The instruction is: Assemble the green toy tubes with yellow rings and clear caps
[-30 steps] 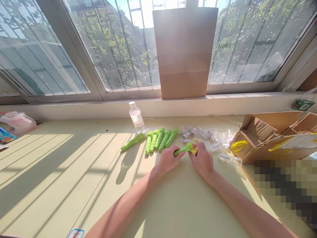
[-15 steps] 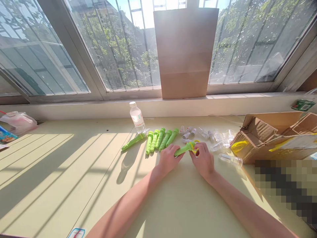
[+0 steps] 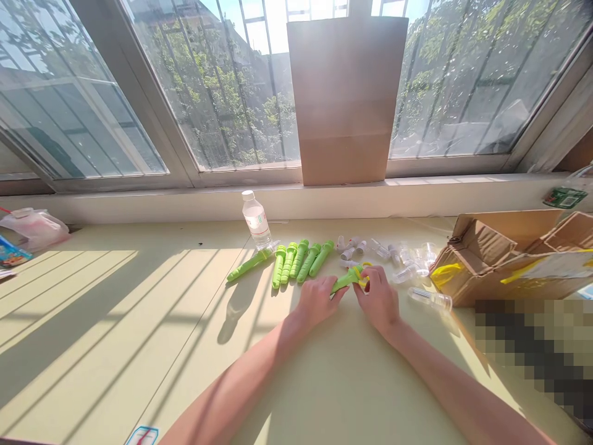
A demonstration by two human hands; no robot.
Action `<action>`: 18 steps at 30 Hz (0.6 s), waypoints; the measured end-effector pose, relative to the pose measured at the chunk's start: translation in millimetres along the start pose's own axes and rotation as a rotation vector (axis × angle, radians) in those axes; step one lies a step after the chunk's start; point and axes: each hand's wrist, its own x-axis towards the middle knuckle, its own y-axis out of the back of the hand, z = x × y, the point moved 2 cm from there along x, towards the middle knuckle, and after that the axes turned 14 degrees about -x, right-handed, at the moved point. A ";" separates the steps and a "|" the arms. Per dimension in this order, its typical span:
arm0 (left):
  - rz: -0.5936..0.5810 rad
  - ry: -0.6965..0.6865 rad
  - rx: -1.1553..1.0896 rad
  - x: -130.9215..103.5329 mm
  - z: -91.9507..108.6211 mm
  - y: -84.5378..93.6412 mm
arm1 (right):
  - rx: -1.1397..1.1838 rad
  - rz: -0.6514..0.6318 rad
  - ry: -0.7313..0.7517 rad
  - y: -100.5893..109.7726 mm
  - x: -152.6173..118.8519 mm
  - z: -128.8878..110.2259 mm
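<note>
at the far left of the desk point(image 3: 115, 309), well to the left of the bottle point(image 3: 256, 219), lies a pink bag point(image 3: 39, 228). the bottle, clear with a white cap, stands upright. just in front of it a lone green tube point(image 3: 248, 267) slants, its wider end near the bottle's base. right of the bottle, five green tubes point(image 3: 302, 261) lie side by side, wider ends pointing away from the person.

farther right of the bottle and nearer the person, the held green tube point(image 3: 344, 282) is between the two hands. its long axis runs slantwise, the wider end pointing right and away, the narrower end left and toward the person. the left hand point(image 3: 319, 301) has its fingers closed around the narrower part; the right hand point(image 3: 380, 301) pinches near the wider end, beside a yellow loop point(image 3: 365, 266). the held green tube is bright green, with a ridged wider end; its narrow tip is hidden by the left hand.

beyond, right of the bottle, lie small white pieces point(image 3: 353, 248), then clear tubes point(image 3: 410, 258) and an open cardboard box point(image 3: 491, 281).
</note>
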 end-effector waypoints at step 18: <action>-0.227 0.364 -0.473 13.6 -2.6 14.8 | -0.087 -0.050 0.057 -0.1 -0.3 1.3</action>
